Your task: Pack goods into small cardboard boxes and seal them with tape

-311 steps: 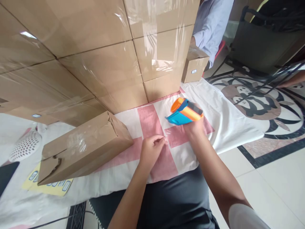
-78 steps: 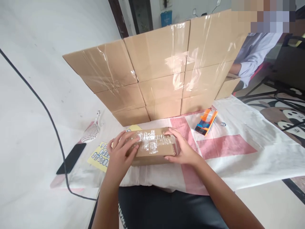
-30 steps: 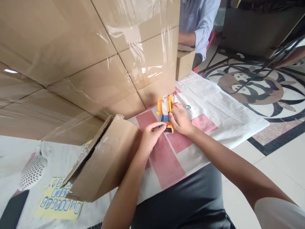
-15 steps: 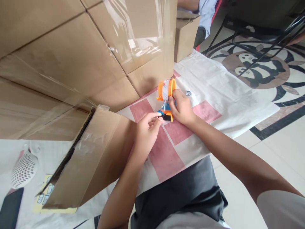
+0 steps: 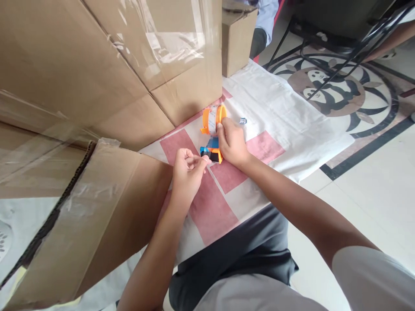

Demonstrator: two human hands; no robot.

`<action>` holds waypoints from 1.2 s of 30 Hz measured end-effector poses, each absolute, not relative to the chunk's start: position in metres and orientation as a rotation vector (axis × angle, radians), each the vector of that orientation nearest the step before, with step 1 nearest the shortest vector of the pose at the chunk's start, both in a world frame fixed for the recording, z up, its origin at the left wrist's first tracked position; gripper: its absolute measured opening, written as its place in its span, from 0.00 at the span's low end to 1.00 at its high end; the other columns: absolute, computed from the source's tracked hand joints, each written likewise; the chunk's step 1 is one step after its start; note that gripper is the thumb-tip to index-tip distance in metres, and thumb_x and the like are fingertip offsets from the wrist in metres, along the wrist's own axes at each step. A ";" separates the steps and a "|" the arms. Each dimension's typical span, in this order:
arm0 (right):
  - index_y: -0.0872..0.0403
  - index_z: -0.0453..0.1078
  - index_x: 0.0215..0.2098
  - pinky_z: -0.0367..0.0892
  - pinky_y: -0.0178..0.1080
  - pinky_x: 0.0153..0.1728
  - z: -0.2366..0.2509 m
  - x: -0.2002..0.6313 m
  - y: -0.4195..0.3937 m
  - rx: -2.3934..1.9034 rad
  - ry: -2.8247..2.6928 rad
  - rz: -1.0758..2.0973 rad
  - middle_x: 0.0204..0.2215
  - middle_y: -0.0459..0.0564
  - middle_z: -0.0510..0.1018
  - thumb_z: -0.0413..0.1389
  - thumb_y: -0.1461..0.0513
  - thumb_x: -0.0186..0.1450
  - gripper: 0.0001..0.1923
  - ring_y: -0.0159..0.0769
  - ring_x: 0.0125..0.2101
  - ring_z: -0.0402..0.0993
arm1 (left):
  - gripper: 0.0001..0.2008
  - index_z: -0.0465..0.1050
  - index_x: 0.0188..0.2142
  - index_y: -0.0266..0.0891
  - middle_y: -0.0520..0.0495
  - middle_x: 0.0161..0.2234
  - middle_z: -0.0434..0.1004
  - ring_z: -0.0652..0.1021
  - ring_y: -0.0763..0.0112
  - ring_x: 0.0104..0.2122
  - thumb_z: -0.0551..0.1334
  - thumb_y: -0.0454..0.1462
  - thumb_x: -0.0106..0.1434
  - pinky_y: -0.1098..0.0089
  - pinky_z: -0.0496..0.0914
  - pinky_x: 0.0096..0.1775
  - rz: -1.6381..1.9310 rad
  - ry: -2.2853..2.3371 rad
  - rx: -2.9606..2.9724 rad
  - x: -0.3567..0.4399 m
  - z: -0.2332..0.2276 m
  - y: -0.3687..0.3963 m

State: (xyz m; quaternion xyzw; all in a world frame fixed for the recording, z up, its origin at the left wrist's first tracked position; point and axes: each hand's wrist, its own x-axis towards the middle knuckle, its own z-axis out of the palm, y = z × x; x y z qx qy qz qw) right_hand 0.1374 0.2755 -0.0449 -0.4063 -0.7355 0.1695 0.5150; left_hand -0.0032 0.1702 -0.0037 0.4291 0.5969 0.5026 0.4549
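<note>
An orange and blue tape dispenser (image 5: 219, 113) with a roll of clear tape stands on the red-and-white cloth. My right hand (image 5: 232, 140) is closed round its near right side, thumb toward the roll. At its low front end, beside the black part, my left hand (image 5: 190, 170) has thumb and fingertips brought together. Whatever lies in that pinch, perhaps the tape's end, is too small to make out. A little blue-and-white sticker (image 5: 243, 121) lies on the cloth behind my right hand.
Stacked, tape-wrapped cardboard boxes (image 5: 191, 93) rise close behind the dispenser. An open carton (image 5: 129, 207) leans at my left forearm. Another box (image 5: 240, 43) stands at the far end of the cloth-covered table (image 5: 292, 142). A seated person's sleeve and a black chair (image 5: 324, 34) are beyond.
The view has shifted, so things sit further left. My left fingertips have come off the dispenser's blue front edge and curled together just below it. My right hand keeps its grip.
</note>
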 end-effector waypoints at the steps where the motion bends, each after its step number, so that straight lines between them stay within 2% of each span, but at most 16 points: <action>1: 0.48 0.48 0.31 0.58 0.42 0.34 -0.046 0.137 0.276 -0.995 -1.752 0.422 0.25 0.45 0.61 0.37 0.52 0.79 0.19 0.38 0.28 0.61 | 0.20 0.52 0.34 0.45 0.55 0.26 0.79 0.76 0.75 0.25 0.68 0.39 0.60 0.73 0.67 0.30 1.237 1.468 1.050 -0.003 -0.005 0.171; 9: 0.48 0.50 0.29 0.55 0.41 0.31 -0.050 0.138 0.282 -1.124 -1.603 0.525 0.23 0.43 0.61 0.38 0.48 0.79 0.22 0.35 0.25 0.59 | 0.20 0.52 0.33 0.45 0.58 0.25 0.77 0.72 0.78 0.21 0.67 0.39 0.57 0.73 0.66 0.29 1.209 1.469 1.022 0.003 -0.012 0.174; 15: 0.48 0.50 0.29 0.55 0.42 0.31 -0.048 0.138 0.280 -1.135 -1.576 0.535 0.23 0.43 0.61 0.38 0.46 0.79 0.23 0.35 0.25 0.59 | 0.20 0.51 0.33 0.45 0.58 0.26 0.76 0.70 0.79 0.21 0.67 0.38 0.58 0.75 0.65 0.28 1.226 1.449 1.027 0.005 -0.013 0.172; 23: 0.48 0.51 0.28 0.56 0.40 0.30 -0.043 0.150 0.286 -1.210 -1.386 0.620 0.23 0.43 0.62 0.38 0.39 0.76 0.28 0.34 0.24 0.59 | 0.18 0.53 0.33 0.44 0.60 0.23 0.66 0.69 0.78 0.22 0.67 0.39 0.61 0.75 0.64 0.27 1.185 1.485 1.103 0.011 -0.007 0.162; 29: 0.49 0.53 0.28 0.59 0.38 0.29 -0.036 0.162 0.293 -1.154 -1.229 0.789 0.23 0.42 0.63 0.44 0.37 0.73 0.28 0.32 0.26 0.63 | 0.18 0.55 0.34 0.44 0.57 0.27 0.74 0.70 0.78 0.23 0.68 0.40 0.62 0.75 0.66 0.27 1.177 1.472 1.101 0.013 -0.008 0.157; 33: 0.49 0.54 0.27 0.58 0.38 0.27 -0.026 0.158 0.286 -1.109 -1.158 0.871 0.24 0.43 0.62 0.48 0.41 0.74 0.27 0.31 0.25 0.60 | 0.18 0.54 0.34 0.44 0.54 0.28 0.77 0.69 0.78 0.21 0.67 0.39 0.63 0.75 0.64 0.27 1.172 1.441 1.127 0.013 -0.011 0.158; 36: 0.50 0.53 0.25 0.58 0.37 0.27 -0.019 0.150 0.276 -1.095 -1.120 0.937 0.22 0.42 0.60 0.49 0.45 0.75 0.26 0.30 0.24 0.57 | 0.18 0.54 0.34 0.45 0.54 0.29 0.77 0.75 0.75 0.25 0.67 0.39 0.65 0.74 0.66 0.30 1.200 1.398 1.146 0.017 -0.015 0.158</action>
